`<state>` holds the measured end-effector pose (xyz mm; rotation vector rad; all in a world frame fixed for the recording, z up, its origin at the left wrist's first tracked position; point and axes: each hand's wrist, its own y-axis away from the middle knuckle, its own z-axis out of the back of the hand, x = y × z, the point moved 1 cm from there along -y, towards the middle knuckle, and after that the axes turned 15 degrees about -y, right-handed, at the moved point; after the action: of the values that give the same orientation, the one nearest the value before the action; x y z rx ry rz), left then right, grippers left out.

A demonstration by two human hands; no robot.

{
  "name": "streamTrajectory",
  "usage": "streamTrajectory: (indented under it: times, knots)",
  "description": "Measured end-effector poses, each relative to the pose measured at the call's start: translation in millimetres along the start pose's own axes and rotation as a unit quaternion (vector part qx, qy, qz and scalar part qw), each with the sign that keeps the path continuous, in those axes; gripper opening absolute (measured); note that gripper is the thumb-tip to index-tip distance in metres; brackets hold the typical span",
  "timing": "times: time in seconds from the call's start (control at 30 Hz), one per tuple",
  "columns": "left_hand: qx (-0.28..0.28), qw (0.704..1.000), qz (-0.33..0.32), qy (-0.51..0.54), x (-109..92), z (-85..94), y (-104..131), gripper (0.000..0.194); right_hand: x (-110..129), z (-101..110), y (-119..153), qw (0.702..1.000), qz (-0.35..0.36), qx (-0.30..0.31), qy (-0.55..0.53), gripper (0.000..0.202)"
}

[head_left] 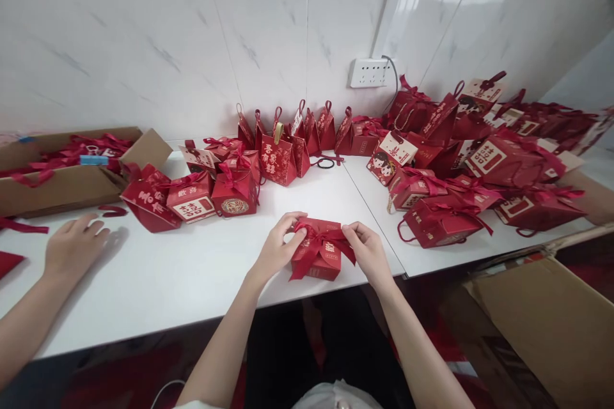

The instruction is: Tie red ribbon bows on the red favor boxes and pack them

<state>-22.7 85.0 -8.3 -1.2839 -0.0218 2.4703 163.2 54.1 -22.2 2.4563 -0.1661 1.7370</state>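
A small red gift box (325, 270) with gold lettering sits near the front edge of the white table. Across its top lies a dark red ribbon (320, 244) tied in a bow, one tail hanging down the front. My left hand (278, 248) pinches a loop of the ribbon at the box's left side. On the opposite side, my right hand (369, 252) has the right part of the ribbon between thumb and fingers. Part of the box's left side is hidden by my left fingers.
Another person's hand (77, 249) rests on the table (177, 287) at left, near a cardboard box (57, 195) of red ribbons. Finished-looking red boxes (236, 192) stand in the middle; a large pile (444, 220) fills the right. A power strip (371, 73) is on the wall.
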Motion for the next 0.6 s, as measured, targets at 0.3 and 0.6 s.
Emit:
streamTrajectory:
  times: [0.3, 0.6]
  knots:
    - [-0.078, 0.994, 0.081, -0.012, -13.4, -11.3, 8.4, 0.013, -2.9, 8.5, 27.7, 0.999, -0.036, 0.0, 0.015, 0.037]
    - [-0.011, 0.995, 0.092, -0.032, -21.5, -11.2, 6.2, 0.024, 16.8, 2.5, 41.8, 0.989, -0.045, 0.029, 0.138, 0.036]
